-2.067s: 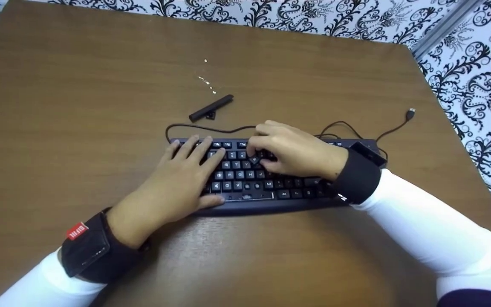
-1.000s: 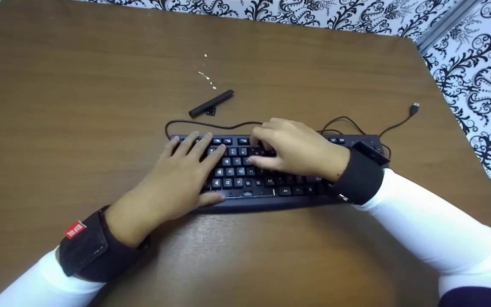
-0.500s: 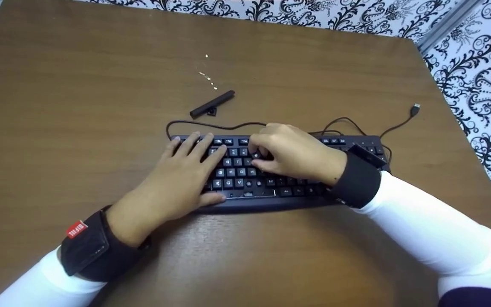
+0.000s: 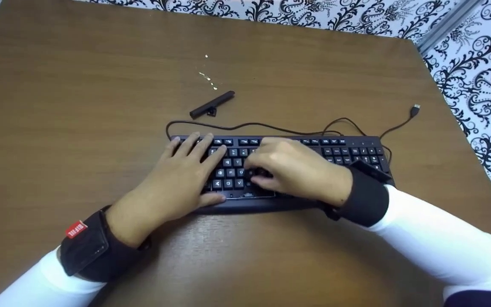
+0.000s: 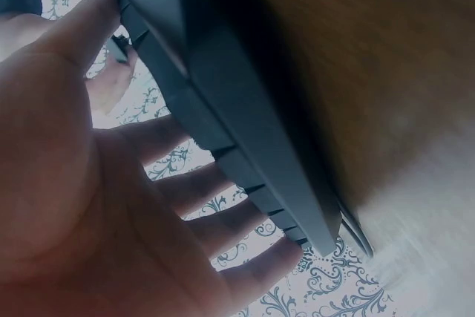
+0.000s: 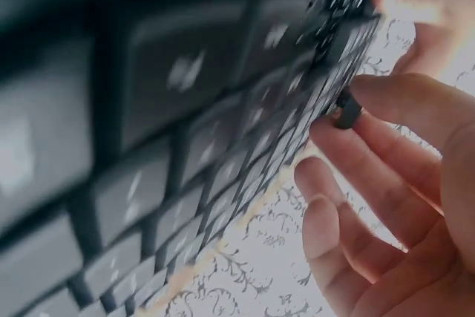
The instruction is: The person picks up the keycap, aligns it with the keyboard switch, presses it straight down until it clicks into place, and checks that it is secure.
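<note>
A black keyboard (image 4: 267, 207) lies on the table. My left hand (image 4: 179, 183) rests over its left end, fingers spread straight on the keys and thumb on the front edge. In the left wrist view, the fingers (image 5: 223, 213) reach across the keyboard's side. My right hand (image 4: 296, 166) is over the middle of the keys. In the right wrist view, its thumb and fingers pinch a small black keycap (image 6: 347, 113) close to the keys. From the head view the hand hides this keycap. The long slot (image 4: 247, 195) at the front of the keys has no key on it.
Behind the keyboard lie a long black bar (image 4: 212, 104), like a space bar, and a loose keycap (image 4: 212, 111). A cable (image 4: 237, 127) runs along the back to a USB plug (image 4: 414, 111) at the right. Small bright specks (image 4: 206, 77) show farther back on the table.
My right hand has moved from the upper key rows toward the front, to the middle rows. More cable and right-hand keys now show behind it. The left hand has stayed in place.
</note>
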Demonstrator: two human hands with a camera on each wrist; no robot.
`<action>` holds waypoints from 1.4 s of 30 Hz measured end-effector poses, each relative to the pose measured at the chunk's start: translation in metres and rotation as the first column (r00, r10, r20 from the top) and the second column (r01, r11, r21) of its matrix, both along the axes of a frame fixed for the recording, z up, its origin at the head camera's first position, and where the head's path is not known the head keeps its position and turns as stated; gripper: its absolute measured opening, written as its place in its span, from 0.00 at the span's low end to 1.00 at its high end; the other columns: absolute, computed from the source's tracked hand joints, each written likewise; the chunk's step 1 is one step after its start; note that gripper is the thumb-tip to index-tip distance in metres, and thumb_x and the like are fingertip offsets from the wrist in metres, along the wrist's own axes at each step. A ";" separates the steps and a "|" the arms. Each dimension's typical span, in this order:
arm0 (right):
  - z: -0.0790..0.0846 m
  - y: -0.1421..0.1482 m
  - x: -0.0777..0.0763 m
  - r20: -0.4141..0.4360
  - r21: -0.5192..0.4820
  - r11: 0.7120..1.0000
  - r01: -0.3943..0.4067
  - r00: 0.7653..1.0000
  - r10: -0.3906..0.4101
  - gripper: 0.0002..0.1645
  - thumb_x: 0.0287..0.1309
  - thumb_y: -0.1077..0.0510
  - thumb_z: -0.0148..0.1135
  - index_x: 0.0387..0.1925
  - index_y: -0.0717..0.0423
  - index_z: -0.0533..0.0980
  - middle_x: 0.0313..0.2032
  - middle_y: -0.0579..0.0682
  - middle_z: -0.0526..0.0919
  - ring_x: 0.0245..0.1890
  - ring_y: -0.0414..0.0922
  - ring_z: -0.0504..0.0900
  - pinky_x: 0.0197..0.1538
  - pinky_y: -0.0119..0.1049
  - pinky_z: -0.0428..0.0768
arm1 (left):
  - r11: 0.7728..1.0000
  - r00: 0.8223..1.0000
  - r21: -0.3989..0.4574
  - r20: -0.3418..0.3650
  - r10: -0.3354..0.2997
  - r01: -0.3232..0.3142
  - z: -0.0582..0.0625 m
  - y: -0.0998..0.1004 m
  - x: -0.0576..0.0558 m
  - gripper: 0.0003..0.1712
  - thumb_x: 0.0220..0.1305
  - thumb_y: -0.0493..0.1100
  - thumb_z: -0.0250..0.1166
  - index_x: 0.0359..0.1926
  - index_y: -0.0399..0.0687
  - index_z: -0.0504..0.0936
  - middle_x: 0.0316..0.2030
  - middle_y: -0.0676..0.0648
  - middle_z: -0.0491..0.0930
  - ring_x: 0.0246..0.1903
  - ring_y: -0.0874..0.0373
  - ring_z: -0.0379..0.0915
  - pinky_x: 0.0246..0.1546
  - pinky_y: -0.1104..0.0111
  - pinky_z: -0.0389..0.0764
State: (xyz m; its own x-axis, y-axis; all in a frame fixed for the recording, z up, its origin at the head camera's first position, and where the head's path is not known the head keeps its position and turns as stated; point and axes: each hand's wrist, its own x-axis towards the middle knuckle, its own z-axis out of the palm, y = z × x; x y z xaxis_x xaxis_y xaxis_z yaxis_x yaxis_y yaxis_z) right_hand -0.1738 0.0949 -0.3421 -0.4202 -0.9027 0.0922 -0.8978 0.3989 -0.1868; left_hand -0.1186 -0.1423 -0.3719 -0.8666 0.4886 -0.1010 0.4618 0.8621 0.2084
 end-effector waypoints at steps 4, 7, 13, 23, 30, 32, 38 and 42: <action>-0.002 -0.002 0.009 -0.034 0.014 1.000 -0.006 0.999 0.006 0.09 0.55 0.58 0.70 0.38 0.56 0.84 0.34 0.49 0.88 0.35 0.46 0.82 0.43 0.39 0.83 | 1.000 1.000 0.002 0.000 0.000 0.000 0.001 0.000 0.001 0.53 0.62 0.71 0.61 0.77 0.47 0.57 0.77 0.36 0.51 0.76 0.35 0.46 0.73 0.37 0.51; -0.005 -0.004 0.012 -0.076 0.037 0.999 -0.004 0.997 0.007 0.07 0.55 0.58 0.70 0.36 0.55 0.83 0.32 0.48 0.87 0.34 0.46 0.81 0.44 0.40 0.83 | 1.000 1.000 0.002 0.000 0.002 -0.002 0.001 -0.001 0.001 0.53 0.62 0.71 0.61 0.77 0.47 0.57 0.77 0.36 0.52 0.76 0.35 0.47 0.73 0.37 0.51; -0.007 -0.004 0.015 -0.112 0.059 0.998 0.007 0.994 0.000 0.06 0.54 0.58 0.70 0.34 0.55 0.83 0.31 0.48 0.85 0.33 0.46 0.80 0.43 0.41 0.82 | 1.000 1.000 0.001 0.006 0.001 -0.001 0.000 0.000 0.001 0.53 0.62 0.71 0.61 0.78 0.48 0.57 0.77 0.36 0.51 0.76 0.35 0.46 0.73 0.37 0.51; -0.012 -0.004 0.013 -0.125 0.040 0.999 -0.004 0.992 0.009 0.08 0.52 0.56 0.72 0.34 0.55 0.82 0.31 0.48 0.81 0.33 0.46 0.77 0.41 0.39 0.80 | 1.000 1.000 0.000 -0.001 0.002 -0.002 -0.001 -0.001 0.001 0.53 0.61 0.72 0.61 0.77 0.48 0.57 0.77 0.36 0.52 0.76 0.36 0.47 0.73 0.37 0.52; -0.014 -0.003 0.012 -0.093 0.015 1.000 -0.003 0.996 0.004 0.09 0.52 0.57 0.73 0.35 0.56 0.83 0.32 0.49 0.80 0.34 0.46 0.75 0.38 0.37 0.79 | 1.000 1.000 -0.003 0.001 0.003 -0.003 0.000 0.000 0.001 0.53 0.61 0.72 0.61 0.77 0.48 0.58 0.77 0.36 0.52 0.76 0.36 0.47 0.73 0.37 0.52; -0.014 -0.003 0.013 -0.085 0.012 1.000 -0.008 0.996 0.009 0.09 0.53 0.58 0.73 0.35 0.57 0.83 0.32 0.49 0.81 0.34 0.46 0.76 0.38 0.38 0.79 | 1.000 1.000 0.000 0.003 0.004 -0.004 0.000 0.000 0.001 0.53 0.61 0.71 0.61 0.77 0.48 0.58 0.77 0.36 0.52 0.76 0.36 0.47 0.73 0.37 0.52; -0.014 -0.003 0.014 -0.104 0.023 1.000 -0.007 0.995 0.009 0.08 0.54 0.57 0.73 0.34 0.56 0.84 0.32 0.49 0.82 0.34 0.47 0.76 0.41 0.39 0.78 | 1.000 1.000 0.003 -0.003 0.004 -0.004 0.000 -0.001 0.001 0.53 0.61 0.71 0.62 0.77 0.48 0.58 0.77 0.36 0.52 0.76 0.36 0.47 0.73 0.37 0.52; -0.015 -0.002 0.016 -0.097 0.011 1.000 0.005 0.995 -0.004 0.07 0.55 0.58 0.72 0.34 0.57 0.85 0.33 0.49 0.82 0.35 0.46 0.75 0.40 0.39 0.77 | 1.000 1.000 0.001 -0.010 0.003 -0.003 0.000 -0.001 0.001 0.54 0.61 0.72 0.62 0.77 0.47 0.58 0.77 0.36 0.53 0.76 0.36 0.48 0.73 0.37 0.53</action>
